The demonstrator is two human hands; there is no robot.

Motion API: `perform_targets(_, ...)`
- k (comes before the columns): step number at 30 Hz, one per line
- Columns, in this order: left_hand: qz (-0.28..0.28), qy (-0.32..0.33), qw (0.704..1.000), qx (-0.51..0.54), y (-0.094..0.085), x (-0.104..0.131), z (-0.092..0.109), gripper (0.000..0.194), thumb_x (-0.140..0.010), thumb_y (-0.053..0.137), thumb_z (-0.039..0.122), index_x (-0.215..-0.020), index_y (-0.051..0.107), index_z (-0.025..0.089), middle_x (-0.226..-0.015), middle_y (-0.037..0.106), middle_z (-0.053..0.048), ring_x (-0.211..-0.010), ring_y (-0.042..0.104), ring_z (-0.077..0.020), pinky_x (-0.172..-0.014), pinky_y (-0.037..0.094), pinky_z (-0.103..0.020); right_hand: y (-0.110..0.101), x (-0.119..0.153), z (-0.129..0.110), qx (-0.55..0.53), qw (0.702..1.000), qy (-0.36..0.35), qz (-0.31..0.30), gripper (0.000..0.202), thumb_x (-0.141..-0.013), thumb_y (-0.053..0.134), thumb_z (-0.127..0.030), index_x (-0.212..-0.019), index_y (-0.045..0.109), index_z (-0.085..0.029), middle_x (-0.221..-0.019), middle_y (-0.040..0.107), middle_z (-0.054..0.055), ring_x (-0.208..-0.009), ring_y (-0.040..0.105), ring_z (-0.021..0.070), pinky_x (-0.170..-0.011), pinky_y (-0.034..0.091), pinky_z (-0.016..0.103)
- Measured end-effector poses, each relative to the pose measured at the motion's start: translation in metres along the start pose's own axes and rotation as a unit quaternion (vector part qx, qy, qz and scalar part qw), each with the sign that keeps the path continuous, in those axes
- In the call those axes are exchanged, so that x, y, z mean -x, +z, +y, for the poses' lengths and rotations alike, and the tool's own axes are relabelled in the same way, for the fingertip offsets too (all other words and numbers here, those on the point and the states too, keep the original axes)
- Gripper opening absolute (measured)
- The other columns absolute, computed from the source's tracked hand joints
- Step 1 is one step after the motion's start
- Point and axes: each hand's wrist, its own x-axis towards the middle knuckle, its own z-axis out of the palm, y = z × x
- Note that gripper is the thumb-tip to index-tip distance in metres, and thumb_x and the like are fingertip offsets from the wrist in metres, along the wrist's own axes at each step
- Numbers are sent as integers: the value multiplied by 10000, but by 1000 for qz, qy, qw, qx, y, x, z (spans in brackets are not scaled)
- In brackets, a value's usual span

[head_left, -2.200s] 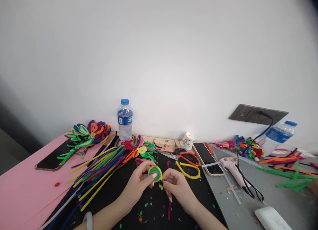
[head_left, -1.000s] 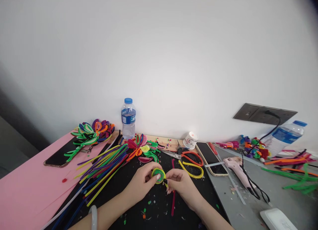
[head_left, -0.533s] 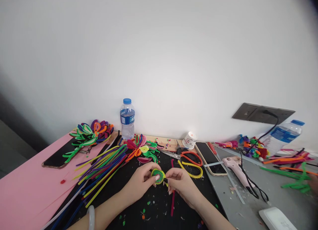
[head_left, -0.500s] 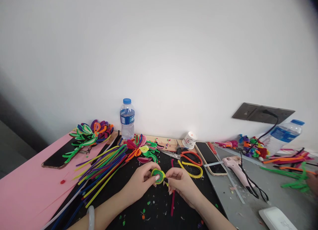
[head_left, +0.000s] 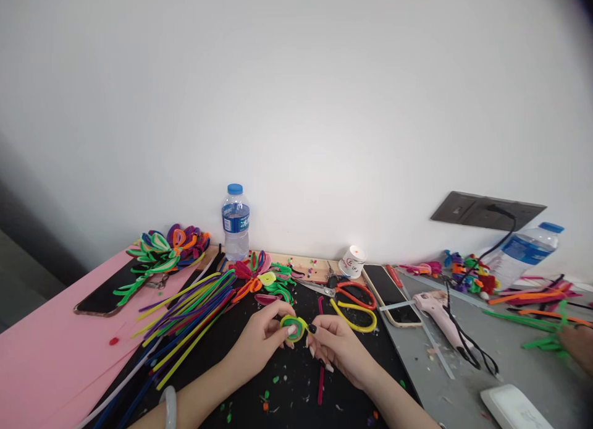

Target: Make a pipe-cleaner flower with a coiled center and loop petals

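Observation:
Between thumb and fingers, my left hand (head_left: 263,333) pinches a coil of pipe cleaner (head_left: 293,327), wound in green with a yellow outer ring. My right hand (head_left: 338,345) pinches at the coil's right edge, on the short yellow end. Partly under my right hand lies a magenta pipe cleaner (head_left: 320,386). Just beyond the hands are scissors (head_left: 340,291) with an orange handle, and a bent yellow pipe cleaner loop (head_left: 356,321). A flower of looped pipe cleaners (head_left: 252,274) sits beyond my left hand.
A bundle of loose pipe cleaners (head_left: 194,318) spreads at left, with a water bottle (head_left: 236,225) behind it. At right are a phone (head_left: 391,296), a pink glue gun (head_left: 440,318) and a white case (head_left: 514,407). Another person's hand (head_left: 577,345) holds green pipe cleaners at far right.
My right fingers have shifted slightly along the coil's yellow end, and more fingertips show below. The other person's hand has come further into view at far right.

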Motion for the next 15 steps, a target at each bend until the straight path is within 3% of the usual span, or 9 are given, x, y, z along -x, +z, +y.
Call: perform_targets(15, 9, -16, 991, 129, 7, 0, -3, 175, -769, 624, 259, -883, 517, 180, -766, 575, 26, -585, 621, -119, -547, 470, -233, 2, 4, 1, -158, 985, -2, -63, 270, -796, 614, -323, -626, 545, -125, -463, 492, -27, -352, 317, 35, -356, 199, 174)
